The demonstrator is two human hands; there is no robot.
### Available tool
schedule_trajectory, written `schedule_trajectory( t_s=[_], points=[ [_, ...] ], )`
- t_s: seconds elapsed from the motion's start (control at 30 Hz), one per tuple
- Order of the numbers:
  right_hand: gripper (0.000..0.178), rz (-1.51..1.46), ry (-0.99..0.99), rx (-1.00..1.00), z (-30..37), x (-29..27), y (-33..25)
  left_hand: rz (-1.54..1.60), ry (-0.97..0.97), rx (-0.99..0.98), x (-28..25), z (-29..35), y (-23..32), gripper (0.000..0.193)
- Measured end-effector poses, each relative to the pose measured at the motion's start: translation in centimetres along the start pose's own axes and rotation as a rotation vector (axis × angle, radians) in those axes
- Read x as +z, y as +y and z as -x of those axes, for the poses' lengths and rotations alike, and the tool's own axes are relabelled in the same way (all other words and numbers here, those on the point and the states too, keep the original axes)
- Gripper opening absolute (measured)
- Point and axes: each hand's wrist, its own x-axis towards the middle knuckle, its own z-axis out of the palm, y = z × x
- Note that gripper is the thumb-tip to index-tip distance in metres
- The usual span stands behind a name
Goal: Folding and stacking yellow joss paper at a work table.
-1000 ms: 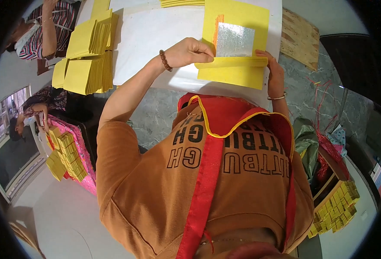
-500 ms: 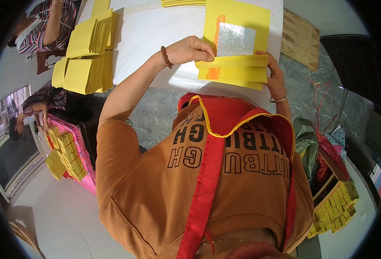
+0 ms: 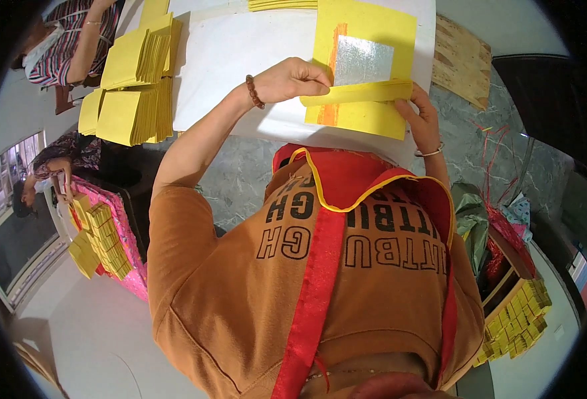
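In the head view, a white bench [image 3: 240, 40] stands over a grey veined floor [image 3: 224, 173]. Folded yellow stacks [image 3: 137, 60] sit well left of the silver rectangle [image 3: 365, 61], and an orange strip [image 3: 339, 53] runs along its left edge. The yellow sheet [image 3: 404, 56] lies beneath it, with a folded flap [image 3: 366, 92] across its near side. The left hand [image 3: 299, 78] pinches the flap's left end; the right hand [image 3: 425, 121] holds its right end between thumb and fingers. The paper looks light, thin and easily creased, so the flap's two ends seem the best hold
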Motion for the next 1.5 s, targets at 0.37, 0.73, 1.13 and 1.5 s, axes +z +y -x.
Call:
schedule_trajectory(
  t_s=[0.37, 0.73, 1.13, 1.5],
  points=[
    [0.027, 0.284, 0.215, -0.201, -0.9, 0.5, -1.9, -0.876, 0.468, 0.525, 0.4, 0.2, -1.6, 0.033],
    [0.021, 0.084, 0.354, 0.084, -4.2, 1.5, -3.3, -0.348, 0.624, 0.195, 0.9, -2.3, -1.2, 0.027],
    [0.025, 0.273, 0.529, 0.148, -7.1, 2.1, -4.2, -0.056, 0.794, 0.069, 0.1, -5.1, -1.8, 0.033],
    [0.039, 0.26, 0.562, 0.165, -7.6, 2.5, -4.4, 0.015, 0.789, 0.002, -0.4, -5.4, -0.7, 0.028]
  ],
)
